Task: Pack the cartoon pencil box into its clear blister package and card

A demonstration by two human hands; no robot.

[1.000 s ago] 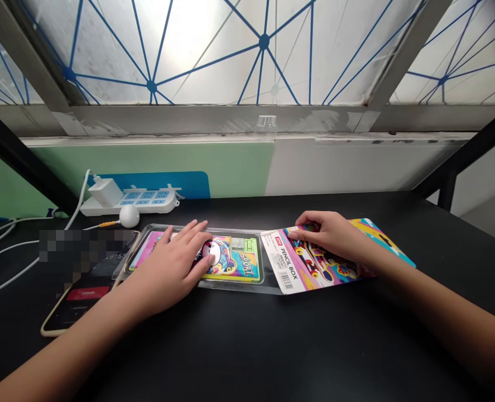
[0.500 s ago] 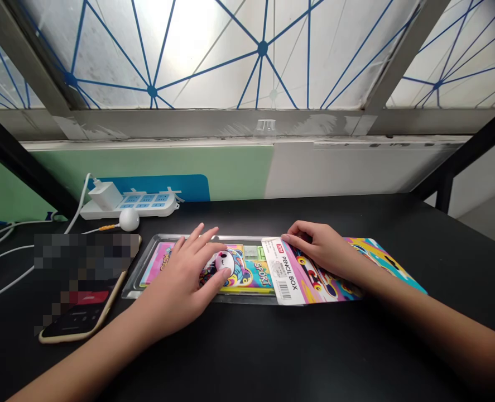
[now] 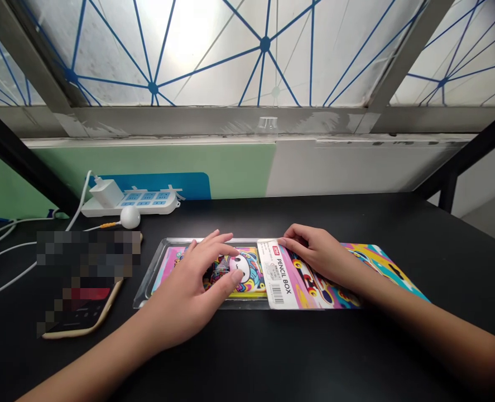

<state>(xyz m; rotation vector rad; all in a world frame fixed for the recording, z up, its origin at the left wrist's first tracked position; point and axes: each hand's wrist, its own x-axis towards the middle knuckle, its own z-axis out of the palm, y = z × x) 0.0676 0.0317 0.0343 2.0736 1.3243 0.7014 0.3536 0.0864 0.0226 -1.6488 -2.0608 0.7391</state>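
A colourful pencil box point(image 3: 247, 267) lies in a clear plastic blister tray point(image 3: 149, 285) on the black desk point(image 3: 272, 357). My left hand point(image 3: 192, 290) rests flat on the box with its fingers spread. My right hand point(image 3: 318, 254) presses down on a printed cardboard sleeve point(image 3: 284, 279) marked PENCIL BOX, fingertips at the sleeve's far left corner. The sleeve's left end overlaps the right end of the tray and covers part of the box.
A phone point(image 3: 83, 312) lies left of the tray, partly blurred out. Behind it sit a white power strip point(image 3: 134, 202) with a charger, a white round object point(image 3: 130, 216) and white cables point(image 3: 4, 262). A wall and window run along the desk's back edge.
The sleeve has slid left over the tray under my right hand, covering more of the pencil box. My left hand stayed flat on the box.
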